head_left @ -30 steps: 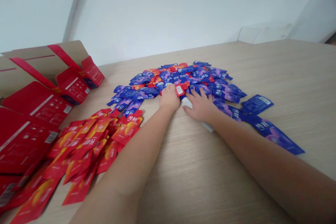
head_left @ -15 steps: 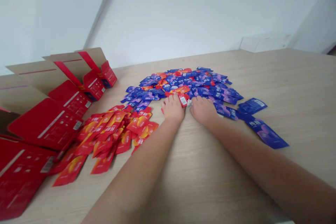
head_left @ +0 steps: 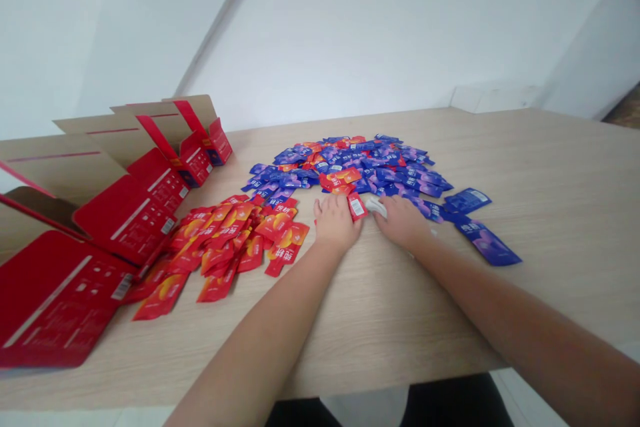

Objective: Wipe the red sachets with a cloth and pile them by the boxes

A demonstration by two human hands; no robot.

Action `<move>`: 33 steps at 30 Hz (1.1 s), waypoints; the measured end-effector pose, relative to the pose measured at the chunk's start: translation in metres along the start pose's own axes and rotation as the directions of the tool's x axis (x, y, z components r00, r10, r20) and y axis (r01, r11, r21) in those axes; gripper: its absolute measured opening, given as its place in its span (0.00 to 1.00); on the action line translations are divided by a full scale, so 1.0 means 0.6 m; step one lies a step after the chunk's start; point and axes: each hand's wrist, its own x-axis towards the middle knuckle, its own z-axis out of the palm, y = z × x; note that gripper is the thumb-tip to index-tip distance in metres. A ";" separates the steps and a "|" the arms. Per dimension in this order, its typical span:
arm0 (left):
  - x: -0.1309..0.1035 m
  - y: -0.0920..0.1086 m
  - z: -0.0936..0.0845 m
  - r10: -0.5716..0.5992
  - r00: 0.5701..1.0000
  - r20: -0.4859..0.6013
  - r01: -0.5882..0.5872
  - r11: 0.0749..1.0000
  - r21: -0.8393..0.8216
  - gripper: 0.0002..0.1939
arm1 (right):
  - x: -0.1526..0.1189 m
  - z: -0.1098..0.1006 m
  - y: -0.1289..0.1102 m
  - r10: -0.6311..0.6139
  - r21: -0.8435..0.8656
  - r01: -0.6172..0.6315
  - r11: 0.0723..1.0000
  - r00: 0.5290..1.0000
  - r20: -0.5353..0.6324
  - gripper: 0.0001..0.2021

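My left hand (head_left: 339,221) is closed on a red sachet (head_left: 357,207), whose barcode side shows past the fingers. Just to its right, my right hand (head_left: 404,221) pinches a small crumpled white piece (head_left: 376,207); its material I cannot make out. Both hands rest low over the table, at the near edge of a mixed pile of blue sachets (head_left: 390,159) and orange-red ones. An orange-red sachet (head_left: 341,179) lies right behind my left hand. Left of that hand spreads a heap of red sachets (head_left: 220,233).
Several open red cartons (head_left: 131,217) stand in a row along the left, flaps up. Two blue sachets (head_left: 487,242) lie apart on the right of the wooden table (head_left: 380,327). A white box-like object (head_left: 493,99) sits against the back wall.
The view has tipped down, showing the table's front edge. My hands have moved slightly apart, and more of the white piece shows in my right hand.
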 end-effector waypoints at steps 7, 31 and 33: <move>-0.053 -0.004 -0.013 0.157 0.985 0.073 -0.156 0.988 -0.019 0.25 | -0.007 0.001 -0.001 -0.051 0.054 0.053 0.997 0.998 -0.041 0.17; -0.090 0.023 -0.044 0.482 0.845 0.232 -0.485 0.873 -0.048 0.22 | -0.030 -0.021 0.029 -0.224 0.294 0.201 0.935 0.973 0.047 0.21; -0.092 0.030 -0.051 0.527 0.818 0.232 -0.526 0.848 -0.070 0.22 | -0.035 -0.030 0.028 -0.219 0.312 0.187 0.931 0.973 0.072 0.22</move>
